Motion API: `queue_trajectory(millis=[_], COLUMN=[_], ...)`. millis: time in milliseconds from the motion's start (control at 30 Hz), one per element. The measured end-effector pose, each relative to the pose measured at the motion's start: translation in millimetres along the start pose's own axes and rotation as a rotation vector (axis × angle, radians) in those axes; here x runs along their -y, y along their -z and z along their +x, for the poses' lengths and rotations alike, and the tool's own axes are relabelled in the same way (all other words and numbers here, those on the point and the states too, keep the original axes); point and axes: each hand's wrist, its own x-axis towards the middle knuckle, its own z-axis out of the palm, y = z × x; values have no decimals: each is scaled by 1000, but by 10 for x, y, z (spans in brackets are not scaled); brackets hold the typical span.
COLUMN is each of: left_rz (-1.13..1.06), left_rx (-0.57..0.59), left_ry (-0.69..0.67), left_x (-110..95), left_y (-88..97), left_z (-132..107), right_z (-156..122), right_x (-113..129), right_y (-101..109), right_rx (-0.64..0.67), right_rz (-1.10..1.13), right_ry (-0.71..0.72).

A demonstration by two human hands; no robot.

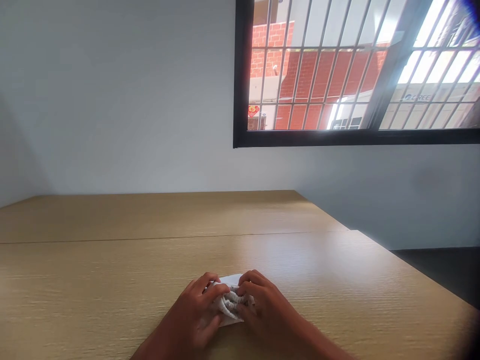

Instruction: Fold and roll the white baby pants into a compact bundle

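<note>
Both hands meet at the bottom centre of the frame: left hand point(195, 312) and right hand point(264, 305) each pinch a small bunched white cloth point(230, 300) between curled fingers. It rests on the wooden table point(112, 290). Upper right, a barred window point(356, 70) shows red brick.

Single head view, low over the table point(112, 280), toward the windowed wall point(112, 100).

Small white cloth point(231, 301), crumpled into ridged folds at its middle, on the near part of the wooden table point(112, 280).
</note>
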Motion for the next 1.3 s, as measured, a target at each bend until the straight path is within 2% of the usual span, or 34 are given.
queue_trajectory(millis=[300,767,1033,1300], left_rz=[19,-2,-10,-20], left_rx=[-17,-32,-25,-35], left_ry=[8,8,21,31], left_x=[81,45,-26,2], left_y=[-42,-44,-23,-27], left_z=[-24,-1,-8,-17], right_z=[-11,-28,-46,-81], right_x=[-28,14,-3,172], right_y=[9,43,32,148], right_rx=[11,27,66,162], right_rz=[36,37,73,145], right_ry=[66,117,105,8])
